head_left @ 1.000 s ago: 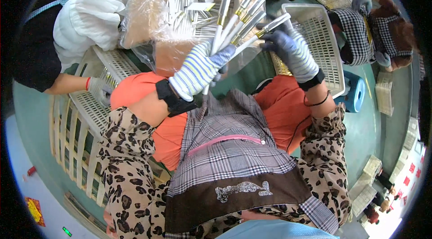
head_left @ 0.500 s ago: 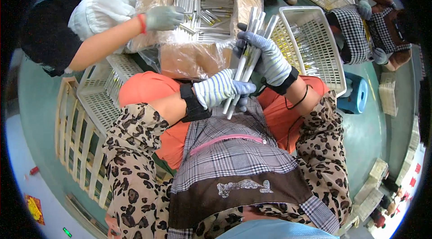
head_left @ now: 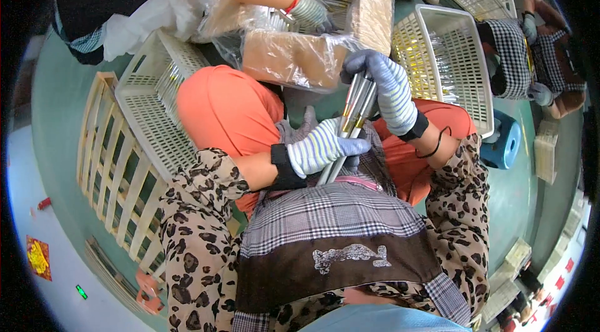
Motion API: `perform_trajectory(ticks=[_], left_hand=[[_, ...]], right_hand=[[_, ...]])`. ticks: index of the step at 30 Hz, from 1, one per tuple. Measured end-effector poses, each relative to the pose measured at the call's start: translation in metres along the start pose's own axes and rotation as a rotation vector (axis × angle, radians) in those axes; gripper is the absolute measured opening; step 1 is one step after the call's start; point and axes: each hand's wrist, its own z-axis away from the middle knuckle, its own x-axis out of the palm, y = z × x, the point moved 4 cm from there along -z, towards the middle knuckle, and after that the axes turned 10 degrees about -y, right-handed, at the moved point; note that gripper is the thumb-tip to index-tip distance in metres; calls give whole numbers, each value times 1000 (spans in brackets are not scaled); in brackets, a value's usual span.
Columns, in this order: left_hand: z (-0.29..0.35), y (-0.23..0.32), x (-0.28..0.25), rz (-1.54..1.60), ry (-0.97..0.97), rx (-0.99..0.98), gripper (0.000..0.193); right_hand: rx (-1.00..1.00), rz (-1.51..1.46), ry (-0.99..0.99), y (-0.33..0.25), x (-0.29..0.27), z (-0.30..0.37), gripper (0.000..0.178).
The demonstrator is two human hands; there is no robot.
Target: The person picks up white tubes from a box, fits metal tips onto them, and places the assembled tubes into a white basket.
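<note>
A bundle of slender white-and-silver sticks, some with gold-coloured bands, is held in front of the apron, tilted so that its upper ends lean to the right. The left hand, in a striped glove, has its fingers closed round the lower part — the thumb lies across the front, and the bottom ends stick out below. The right hand, gloved alike, curls its fingers over the upper ends (how tightly, I cannot tell). The bundle is between the orange-clad knees.

Just beyond stands a plastic-lined carton with many similar sticks inside; a co-worker's gloved hand reaches into it from the left. Near the right knee is a white basket holding more sticks, with a blue stool beside it. Another white basket, also holding sticks, stands by the left knee, next to a slatted wooden pallet.
</note>
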Motion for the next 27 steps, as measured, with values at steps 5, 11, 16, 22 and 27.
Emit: perform_trajectory(ticks=[5,11,16,22,27], left_hand=[[8,6,-7,74,41,246,22],[45,85,5,-307,21,447,43],[202,187,-36,-836,821,681,31],[239,152,-243,-1582,1156,484,49],[286,-25,-349,-1396,1100,-1,36]], right_hand=[[-61,446,-499,-27,34,-18,13],[-284,478,-120,-76,16,-13,46],[-199,154,-162,-33,-17,-24,48],[61,318,-68,-23,-42,-10,39],[129,236,-167,16,-25,-21,35]])
